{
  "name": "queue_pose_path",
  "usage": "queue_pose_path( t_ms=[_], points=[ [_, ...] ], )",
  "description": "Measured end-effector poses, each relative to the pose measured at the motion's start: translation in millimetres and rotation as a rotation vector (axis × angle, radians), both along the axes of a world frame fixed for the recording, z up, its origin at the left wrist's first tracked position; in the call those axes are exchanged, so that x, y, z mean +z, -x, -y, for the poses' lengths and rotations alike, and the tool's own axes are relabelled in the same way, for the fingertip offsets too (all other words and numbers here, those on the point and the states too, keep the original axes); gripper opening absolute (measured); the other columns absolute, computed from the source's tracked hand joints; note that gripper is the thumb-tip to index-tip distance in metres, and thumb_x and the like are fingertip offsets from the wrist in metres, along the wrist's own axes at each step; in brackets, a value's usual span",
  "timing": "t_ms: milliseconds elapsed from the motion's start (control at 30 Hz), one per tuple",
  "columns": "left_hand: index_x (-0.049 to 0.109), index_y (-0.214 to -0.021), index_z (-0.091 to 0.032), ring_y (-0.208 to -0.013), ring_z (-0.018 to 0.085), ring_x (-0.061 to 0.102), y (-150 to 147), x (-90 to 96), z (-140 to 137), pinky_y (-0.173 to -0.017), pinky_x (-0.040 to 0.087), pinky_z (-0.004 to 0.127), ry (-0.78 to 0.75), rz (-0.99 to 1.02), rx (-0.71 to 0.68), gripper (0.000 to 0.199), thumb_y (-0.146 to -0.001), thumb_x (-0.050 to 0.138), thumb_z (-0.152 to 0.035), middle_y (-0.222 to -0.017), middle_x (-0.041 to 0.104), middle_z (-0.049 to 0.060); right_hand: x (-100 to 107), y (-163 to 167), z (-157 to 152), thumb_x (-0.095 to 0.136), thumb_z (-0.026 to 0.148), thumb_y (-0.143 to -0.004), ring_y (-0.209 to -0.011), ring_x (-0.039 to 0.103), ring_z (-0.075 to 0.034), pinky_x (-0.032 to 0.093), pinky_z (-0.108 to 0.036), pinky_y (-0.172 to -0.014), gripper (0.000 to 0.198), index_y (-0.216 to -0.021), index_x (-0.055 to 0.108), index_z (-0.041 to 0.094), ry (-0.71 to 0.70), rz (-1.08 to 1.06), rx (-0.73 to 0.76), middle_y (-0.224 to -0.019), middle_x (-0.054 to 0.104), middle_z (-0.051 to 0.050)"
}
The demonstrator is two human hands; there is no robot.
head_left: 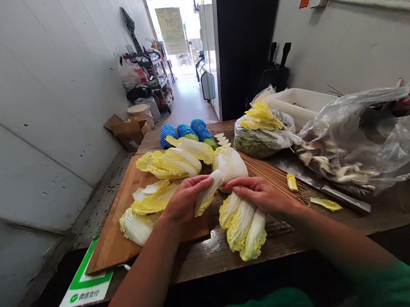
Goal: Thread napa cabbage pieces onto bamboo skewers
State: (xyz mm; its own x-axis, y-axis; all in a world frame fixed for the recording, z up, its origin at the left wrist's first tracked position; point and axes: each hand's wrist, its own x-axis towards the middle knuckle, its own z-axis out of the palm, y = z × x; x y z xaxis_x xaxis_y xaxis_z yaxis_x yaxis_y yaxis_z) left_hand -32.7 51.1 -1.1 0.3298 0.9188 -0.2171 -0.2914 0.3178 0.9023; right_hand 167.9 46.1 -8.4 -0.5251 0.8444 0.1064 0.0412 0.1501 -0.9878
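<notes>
My left hand [190,196] is closed on a napa cabbage leaf [207,193], its white base pointing to the right. My right hand [255,194] pinches a thin bamboo skewer [227,184] whose tip is at the base of that leaf; I cannot tell whether it has gone in. Several cabbage leaves [244,223] lie together on the table just below my right hand. Behind my hands is a white cabbage head [230,162]. More loose yellow leaves [169,164] are on the wooden cutting board [125,233] to the left.
Bamboo skewers [270,170] and a knife [329,193] lie at right on the wooden table [294,242]. Beyond are a bag of greens [259,139], a bag of mushrooms [358,154] and a white bin [298,102]. Blue-netted vegetables [185,130] line the back edge.
</notes>
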Motion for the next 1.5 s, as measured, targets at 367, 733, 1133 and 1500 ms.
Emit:
queue_pose_path(
  t_ms=[367, 733, 1133, 1500],
  points=[
    [0.069, -0.080, -0.010, -0.056, 0.011, 0.059, 2.2, 0.0, -0.8, -0.052, 0.043, 0.019, -0.009, -0.008, -0.012, 0.023, -0.067, 0.072, -0.029, -0.067, 0.068, 0.006, 1.4, 0.7, 1.1, 0.054, 0.038, -0.082, -0.099, 0.059, -0.022, 0.041, -0.037, -0.091, 0.031, -0.102, 0.068, 0.019, -0.007, 0.003, -0.021, -0.097, 0.070, -0.005],
    [0.070, -0.080, -0.011, -0.056, 0.010, 0.058, 2.7, -0.8, -0.6, -0.053, 0.041, 0.019, -0.044, -0.022, -0.013, 0.022, -0.067, 0.072, -0.028, -0.069, 0.069, 0.005, 1.5, 1.1, 1.6, 0.054, 0.039, -0.081, -0.096, 0.059, -0.022, 0.043, -0.036, -0.086, 0.032, -0.102, 0.068, 0.018, -0.004, 0.014, -0.029, -0.097, 0.069, -0.006],
    [0.071, -0.082, -0.012, -0.057, 0.010, 0.058, 1.8, -0.8, 1.3, -0.053, 0.041, 0.019, -0.034, -0.019, -0.026, 0.022, -0.067, 0.072, -0.028, -0.070, 0.069, 0.005, -5.1, -0.4, 1.2, 0.053, 0.035, -0.083, -0.077, 0.059, -0.016, 0.045, -0.026, -0.068, 0.026, -0.093, 0.068, 0.016, 0.009, 0.023, -0.022, -0.088, 0.068, -0.005],
    [0.070, -0.081, -0.011, -0.056, 0.012, 0.059, 0.2, 1.7, 3.7, -0.054, 0.042, 0.021, -0.002, -0.046, -0.069, 0.025, -0.065, 0.073, -0.030, -0.070, 0.069, 0.006, -4.5, 0.1, 1.6, 0.052, 0.035, -0.083, -0.070, 0.055, -0.013, 0.042, -0.023, -0.061, 0.026, -0.090, 0.068, 0.015, -0.025, 0.054, -0.020, -0.083, 0.067, -0.004]
  ],
)
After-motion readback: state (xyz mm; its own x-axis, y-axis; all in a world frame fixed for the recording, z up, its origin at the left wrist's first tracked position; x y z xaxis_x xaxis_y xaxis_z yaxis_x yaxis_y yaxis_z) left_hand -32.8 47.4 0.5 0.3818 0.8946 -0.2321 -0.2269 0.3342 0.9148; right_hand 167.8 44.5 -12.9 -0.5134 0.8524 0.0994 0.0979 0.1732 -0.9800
